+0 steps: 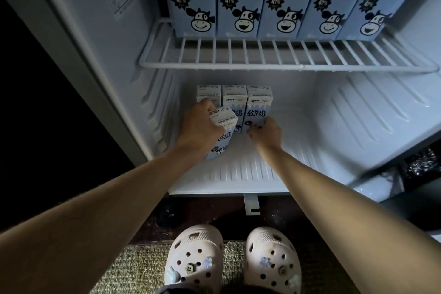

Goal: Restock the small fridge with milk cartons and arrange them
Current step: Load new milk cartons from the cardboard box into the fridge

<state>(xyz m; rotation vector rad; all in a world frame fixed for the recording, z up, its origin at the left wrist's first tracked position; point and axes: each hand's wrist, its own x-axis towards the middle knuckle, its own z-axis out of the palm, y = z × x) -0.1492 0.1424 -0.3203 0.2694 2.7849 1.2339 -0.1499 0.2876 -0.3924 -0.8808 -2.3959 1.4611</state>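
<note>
Currently placing: left hand point(200, 126) grips a tilted milk carton point(222, 136) at the lower fridge floor point(250, 169); right hand point(266, 135) seemingly pinches the rightmost standing carton point(257, 112). Next: stand it upright beside the row

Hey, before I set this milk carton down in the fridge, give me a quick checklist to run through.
1. Grip: left hand wraps the top of the held carton: ok.
2. Held carton upright: it is tilted: not ok.
3. Landing space: the fridge floor is bare in front of and to the right of the row: ok.
4. Back row: three cartons upright, side by side: ok.
5. Right hand touches the lower corner of the rightmost carton; whether it grips: cannot tell.
6. Wire shelf above: five cartons stand in line: ok.
</note>
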